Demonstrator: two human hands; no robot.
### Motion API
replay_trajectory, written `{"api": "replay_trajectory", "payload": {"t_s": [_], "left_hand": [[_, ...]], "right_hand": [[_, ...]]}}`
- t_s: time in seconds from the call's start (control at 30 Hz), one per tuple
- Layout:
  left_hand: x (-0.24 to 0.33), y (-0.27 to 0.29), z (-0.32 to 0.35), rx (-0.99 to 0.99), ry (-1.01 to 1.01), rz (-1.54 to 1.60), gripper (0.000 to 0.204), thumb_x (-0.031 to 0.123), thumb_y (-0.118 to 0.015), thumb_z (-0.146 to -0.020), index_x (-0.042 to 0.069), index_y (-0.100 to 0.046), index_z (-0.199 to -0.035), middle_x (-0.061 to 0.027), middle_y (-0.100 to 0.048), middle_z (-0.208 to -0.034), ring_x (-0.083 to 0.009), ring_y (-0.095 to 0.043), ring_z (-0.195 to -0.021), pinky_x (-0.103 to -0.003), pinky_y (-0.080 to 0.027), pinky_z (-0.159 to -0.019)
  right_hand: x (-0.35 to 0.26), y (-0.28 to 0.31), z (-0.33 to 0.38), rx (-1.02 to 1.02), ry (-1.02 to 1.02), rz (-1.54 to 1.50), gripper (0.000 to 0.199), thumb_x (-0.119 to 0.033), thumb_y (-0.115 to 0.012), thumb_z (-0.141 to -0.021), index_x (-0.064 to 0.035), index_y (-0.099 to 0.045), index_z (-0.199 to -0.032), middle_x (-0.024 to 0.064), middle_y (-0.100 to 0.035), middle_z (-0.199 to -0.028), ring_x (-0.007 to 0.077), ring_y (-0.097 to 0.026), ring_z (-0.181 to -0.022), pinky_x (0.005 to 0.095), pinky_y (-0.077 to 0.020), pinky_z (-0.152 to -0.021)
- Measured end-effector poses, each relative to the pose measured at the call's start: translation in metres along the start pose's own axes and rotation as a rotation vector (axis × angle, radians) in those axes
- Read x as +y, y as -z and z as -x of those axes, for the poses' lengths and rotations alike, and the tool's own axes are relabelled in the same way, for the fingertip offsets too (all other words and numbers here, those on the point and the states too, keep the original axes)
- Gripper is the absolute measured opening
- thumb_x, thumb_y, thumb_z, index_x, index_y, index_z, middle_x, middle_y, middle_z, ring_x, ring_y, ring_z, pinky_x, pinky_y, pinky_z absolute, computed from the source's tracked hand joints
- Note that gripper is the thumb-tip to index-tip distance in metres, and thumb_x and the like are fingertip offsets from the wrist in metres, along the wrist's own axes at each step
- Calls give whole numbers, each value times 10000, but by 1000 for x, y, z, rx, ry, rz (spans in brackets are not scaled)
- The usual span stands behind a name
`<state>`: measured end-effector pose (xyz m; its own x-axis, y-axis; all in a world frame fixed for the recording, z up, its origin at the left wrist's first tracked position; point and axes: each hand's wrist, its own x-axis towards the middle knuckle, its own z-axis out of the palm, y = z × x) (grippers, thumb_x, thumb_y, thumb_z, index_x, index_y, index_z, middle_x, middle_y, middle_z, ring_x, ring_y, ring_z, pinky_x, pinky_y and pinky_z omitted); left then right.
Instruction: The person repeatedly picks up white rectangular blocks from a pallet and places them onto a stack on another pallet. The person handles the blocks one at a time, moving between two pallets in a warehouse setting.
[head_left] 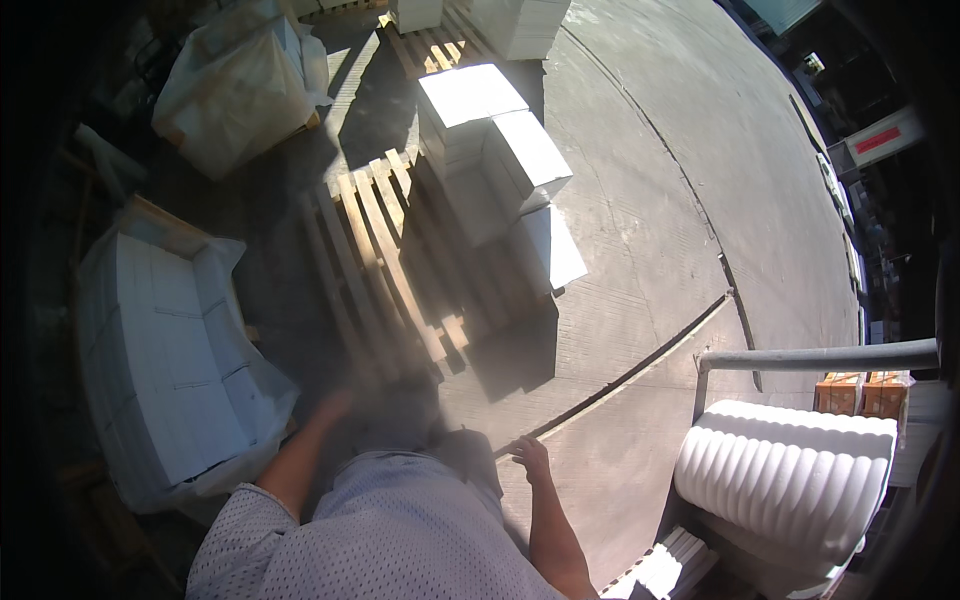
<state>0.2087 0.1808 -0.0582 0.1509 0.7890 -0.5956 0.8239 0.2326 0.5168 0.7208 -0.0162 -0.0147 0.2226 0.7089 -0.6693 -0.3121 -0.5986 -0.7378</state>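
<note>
My right hand (pixel 533 458) hangs beside my body over the sunlit concrete, fingers loosely apart with nothing in them. On the other side, my left hand (pixel 336 405) is dim and hazy in the shade, so its fingers cannot be made out. It is nearest to a stack of white blocks (pixel 170 350) partly wrapped in clear plastic. Ahead of me lies a wooden pallet (pixel 385 260), its left slats bare. White boxes (pixel 527 155) are stacked on its right side, at uneven heights. Neither hand touches them.
A plastic-covered load (pixel 235 100) stands far left. Another pallet (pixel 440 50) carries white stacks at the back. To the right are a metal rail (pixel 820 358), a large white ribbed roll (pixel 785 475) and brown cartons (pixel 860 394). A dark groove (pixel 640 372) crosses the floor.
</note>
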Motion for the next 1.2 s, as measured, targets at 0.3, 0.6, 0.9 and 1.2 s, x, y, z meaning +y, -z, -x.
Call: {"api": "replay_trajectory", "payload": {"t_s": [0.3, 0.6, 0.9, 1.2], "left_hand": [[194, -10, -154, -118, -150, 160, 407, 362, -535, -935, 6, -633, -1108, -87, -651, -921, -193, -608, -836, -367, -488, -762], [351, -94, -266, -27, 5, 251, 455, 344, -556, -924, 15, -580, -1238, -171, -642, -1152, -259, -611, -1075, -366, -484, -878], [505, -187, -514, 104, -88, 65, 524, 326, -501, -917, -8, -464, -1319, -208, -511, -1314, -356, -471, -1241, -422, -386, -1039], [540, -257, -684, 555, -292, -245, 483, 239, -614, -847, -11, -484, -1239, -194, -515, -1231, -370, -501, -1129, -460, -439, -920]], "right_hand": [[-38, 65, -28, 216, -328, 47, 417, -167, -579, -862, 54, -532, -1212, 161, -661, -1023, 264, -686, -847, 340, -537, -687], [-72, 181, -210, 144, -395, 132, 339, -210, -563, -887, 35, -578, -1122, 144, -656, -1010, 244, -677, -843, 327, -526, -631], [-174, 209, -509, 173, -317, 354, 456, -205, -588, -908, 55, -481, -1267, 122, -658, -984, 170, -637, -732, 267, -480, -590], [-175, 184, -637, 265, -421, 101, 606, -408, -493, -957, 32, -382, -1359, 211, -478, -1312, 290, -604, -1006, 383, -543, -715]]}}
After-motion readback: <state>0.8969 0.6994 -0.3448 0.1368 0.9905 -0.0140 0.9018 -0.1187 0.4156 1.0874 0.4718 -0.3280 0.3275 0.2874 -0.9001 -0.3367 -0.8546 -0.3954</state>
